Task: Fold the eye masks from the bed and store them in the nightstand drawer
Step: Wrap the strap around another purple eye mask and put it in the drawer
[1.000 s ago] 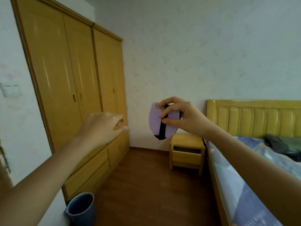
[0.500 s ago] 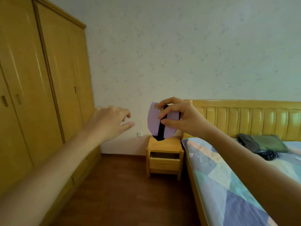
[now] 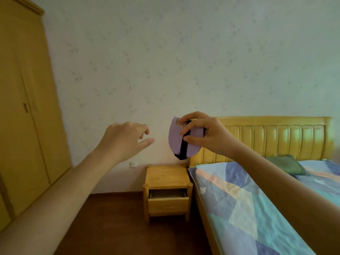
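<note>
My right hand pinches a folded lilac eye mask with a black strap, held up in the air in front of the wall. My left hand hovers to the left of the mask with loosely curled fingers and holds nothing. Below the mask stands the wooden nightstand. Its drawer is pulled partly open, and the inside is in shadow. The bed with a patchwork sheet runs along the right side.
A tall wooden wardrobe fills the left edge. Dark wooden floor lies between wardrobe and bed. A green pillow lies by the yellow headboard. A wall socket sits low, left of the nightstand.
The view has swung right, away from the wardrobe, and come closer to the nightstand. Both hands keep their pose, with the mask still pinched in my right hand.
</note>
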The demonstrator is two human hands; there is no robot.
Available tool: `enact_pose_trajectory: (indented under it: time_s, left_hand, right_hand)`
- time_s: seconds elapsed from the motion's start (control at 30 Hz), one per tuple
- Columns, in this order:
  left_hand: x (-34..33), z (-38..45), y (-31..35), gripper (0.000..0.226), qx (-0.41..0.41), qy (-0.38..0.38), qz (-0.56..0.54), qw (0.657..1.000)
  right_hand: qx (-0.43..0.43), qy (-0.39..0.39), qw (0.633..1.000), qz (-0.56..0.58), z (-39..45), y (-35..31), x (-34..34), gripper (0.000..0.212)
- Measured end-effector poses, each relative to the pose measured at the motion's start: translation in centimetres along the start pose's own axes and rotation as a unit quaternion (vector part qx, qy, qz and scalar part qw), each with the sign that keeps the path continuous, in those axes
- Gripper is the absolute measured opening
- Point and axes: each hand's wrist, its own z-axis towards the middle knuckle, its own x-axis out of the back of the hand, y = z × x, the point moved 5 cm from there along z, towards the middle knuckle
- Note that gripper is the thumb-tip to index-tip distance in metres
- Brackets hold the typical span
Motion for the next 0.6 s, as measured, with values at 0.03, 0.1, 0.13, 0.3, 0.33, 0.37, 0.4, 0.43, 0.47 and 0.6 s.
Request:
enact_pose_trajectory:
  time_s: [0.03, 0.1, 0.13, 0.3, 0.33, 0.37, 0.4, 0.43, 0.47, 0.6]
  left_hand:
    - [-1.3, 1.3, -0.2, 0.039, -0.004, -0.003, -0.006, 1.0]
    - [-3.7, 3.6, -0.4, 0.039, -0.016, -0.007, -0.015, 1.0]
    - [-4.9, 4.8, -0.6, 0.039, -0.019, -0.009, -0.019, 1.0]
    - [-12.0, 10.7, -1.8, 0.038, -0.027, -0.027, -0.027, 0.999]
    - [-13.5, 11.9, -2.1, 0.038, -0.026, -0.029, -0.027, 0.999]
    - [-15.2, 13.2, -2.4, 0.038, -0.025, -0.032, -0.027, 0.999]
    - [-16.8, 14.5, -2.6, 0.037, -0.023, -0.036, -0.026, 0.999]
    - [-17.9, 15.4, -2.9, 0.036, -0.022, -0.039, -0.027, 0.999]
    - [-19.4, 16.6, -3.1, 0.035, -0.021, -0.042, -0.031, 0.998]
    - [-26.0, 22.0, -4.7, 0.035, -0.005, -0.05, -0.045, 0.998]
  right_hand:
    - [-0.003, 0.003, 1.0, -0.001, 0.9, 1.4, 0.1, 0.02]
    - [-0.005, 0.008, 1.0, -0.003, 2.3, 3.9, 0.0, 0.02]
    - [-0.007, 0.01, 1.0, -0.003, 3.1, 5.4, -0.1, 0.02]
    - [-0.016, 0.017, 1.0, 0.016, 7.0, 13.2, -0.9, 0.024]
    - [-0.016, 0.014, 1.0, 0.015, 7.9, 15.0, -1.2, 0.023]
    - [-0.015, 0.007, 1.0, 0.016, 8.9, 16.9, -1.5, 0.022]
    - [-0.015, 0.0, 1.0, 0.018, 9.9, 18.8, -1.8, 0.021]
    - [-0.016, -0.005, 1.0, 0.018, 10.6, 20.0, -2.0, 0.02]
    - [-0.016, -0.006, 1.0, 0.018, 11.5, 21.7, -2.2, 0.019]
    - [-0.028, -0.02, 0.999, 0.029, 16.2, 29.3, -3.0, 0.018]
